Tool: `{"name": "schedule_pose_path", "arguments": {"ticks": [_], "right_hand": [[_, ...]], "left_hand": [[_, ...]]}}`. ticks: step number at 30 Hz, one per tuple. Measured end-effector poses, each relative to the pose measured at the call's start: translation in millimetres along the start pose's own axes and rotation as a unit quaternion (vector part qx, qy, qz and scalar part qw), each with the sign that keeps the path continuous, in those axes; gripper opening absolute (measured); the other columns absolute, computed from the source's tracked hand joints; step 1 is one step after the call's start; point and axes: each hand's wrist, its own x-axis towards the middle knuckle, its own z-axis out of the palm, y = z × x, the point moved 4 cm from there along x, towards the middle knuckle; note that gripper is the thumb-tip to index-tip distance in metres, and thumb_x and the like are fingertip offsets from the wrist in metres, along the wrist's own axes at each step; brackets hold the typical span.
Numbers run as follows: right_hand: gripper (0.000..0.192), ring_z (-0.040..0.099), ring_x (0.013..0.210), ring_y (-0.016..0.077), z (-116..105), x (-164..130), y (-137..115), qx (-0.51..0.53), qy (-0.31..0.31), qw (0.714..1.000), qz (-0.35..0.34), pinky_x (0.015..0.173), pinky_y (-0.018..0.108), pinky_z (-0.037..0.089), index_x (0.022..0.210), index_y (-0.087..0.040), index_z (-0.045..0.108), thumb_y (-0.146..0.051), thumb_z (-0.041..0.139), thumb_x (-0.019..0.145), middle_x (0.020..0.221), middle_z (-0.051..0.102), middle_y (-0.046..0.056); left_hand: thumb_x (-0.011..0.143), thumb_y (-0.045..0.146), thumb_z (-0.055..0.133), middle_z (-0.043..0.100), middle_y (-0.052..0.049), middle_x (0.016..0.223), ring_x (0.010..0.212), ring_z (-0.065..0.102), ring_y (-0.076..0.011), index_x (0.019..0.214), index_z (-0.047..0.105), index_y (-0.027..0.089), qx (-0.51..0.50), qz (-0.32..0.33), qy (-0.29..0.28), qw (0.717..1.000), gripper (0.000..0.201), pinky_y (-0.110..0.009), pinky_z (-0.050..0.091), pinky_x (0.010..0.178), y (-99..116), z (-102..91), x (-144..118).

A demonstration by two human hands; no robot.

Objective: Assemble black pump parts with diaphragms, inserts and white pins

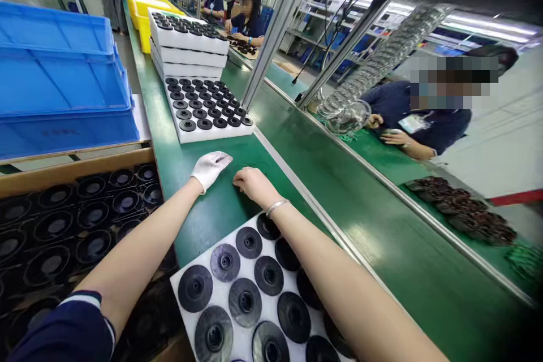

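Centrally, a green conveyor belt [373, 220] runs the length of the line, and everything is placed by it. Left of the belt, stacked blue crates [63, 79] sit above a cardboard box of black fan housings [63, 226]. On the belt's far stretch, a stack of white foam trays [190, 45] stands behind a single white tray of small black discs [207, 110]. At the belt's near end, a white foam tray [229, 283] holding larger black discs [245, 301] lies under the person's right forearm. Across the belt, a seated co-worker [419, 119] handles a string of clear rings [373, 68], with dark parts [462, 209] piled on the belt's far side. On the bare belt between the two trays, the left hand [209, 168], in a white glove, lies flat and released, grasping nothing. Just beside it, the bare right hand [251, 182], a silver bangle [276, 206] at the wrist, rests fingertips-down and loosely curled, also grasping nothing.
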Motion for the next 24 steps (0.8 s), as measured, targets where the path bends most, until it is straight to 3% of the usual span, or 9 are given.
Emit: {"name": "schedule_pose_path", "arguments": {"ticks": [4, 8, 13, 16, 24], "right_hand": [[0.015, 0.065, 0.065, 0.0134, 1.8, 1.8, 0.5, 0.016, 0.002, 1.0, 0.008, 0.069, 0.022, 0.049, 0.082, -0.013, 0.074, -0.007, 0.062, 0.088, 0.085, 0.072, 0.008], [0.014, 0.065, 0.056, 0.0125, 2.1, -0.3, 9.6, 0.058, 0.0, 0.998, 0.021, 0.06, 0.02, 0.05, 0.084, -0.014, 0.072, -0.008, 0.061, 0.09, 0.064, 0.069, 0.002], [0.009, 0.065, 0.053, 0.0117, 3.4, -3.9, 18.7, 0.089, 0.005, 0.996, 0.021, 0.055, 0.018, 0.05, 0.088, -0.013, 0.072, -0.01, 0.064, 0.089, 0.061, 0.068, 0.001], [0.012, 0.063, 0.052, 0.0111, 4.4, -2.9, 18.9, 0.089, 0.006, 0.996, 0.01, 0.054, 0.019, 0.049, 0.086, -0.014, 0.073, -0.008, 0.063, 0.087, 0.061, 0.067, 0.0], [0.018, 0.057, 0.054, 0.0086, 3.9, -3.7, 11.0, 0.047, 0.019, 0.999, -0.009, 0.063, 0.022, 0.047, 0.08, -0.012, 0.073, -0.002, 0.06, 0.086, 0.084, 0.066, 0.005]], "left_hand": [[0.09, 0.037, 0.051, 0.074, -0.009, 0.106, 0.105, 0.064, -0.0278, 0.087, 0.068, 0.018, -0.001, -0.006, 0.004, 1.0, 0.026, -0.04, 0.049, 0.101, -1.0, 1.6, -0.1], [0.09, 0.036, 0.052, 0.074, -0.007, 0.103, 0.102, 0.065, -0.0266, 0.086, 0.069, 0.019, -0.005, -0.017, 0.008, 1.0, 0.024, -0.04, 0.051, 0.1, -1.4, 1.7, -0.6], [0.09, 0.035, 0.053, 0.074, -0.007, 0.101, 0.099, 0.066, -0.0265, 0.087, 0.07, 0.018, -0.011, -0.027, 0.008, 1.0, 0.024, -0.04, 0.052, 0.097, -1.2, 1.7, -0.8], [0.09, 0.036, 0.053, 0.073, -0.008, 0.101, 0.1, 0.065, -0.0262, 0.088, 0.069, 0.018, -0.01, -0.026, 0.009, 1.0, 0.024, -0.039, 0.052, 0.097, -1.2, 1.5, -0.6], [0.09, 0.033, 0.053, 0.073, -0.007, 0.104, 0.105, 0.065, -0.0254, 0.087, 0.068, 0.019, 0.013, -0.011, 0.004, 1.0, 0.021, -0.038, 0.05, 0.102, -0.6, 3.4, 0.8]]}}
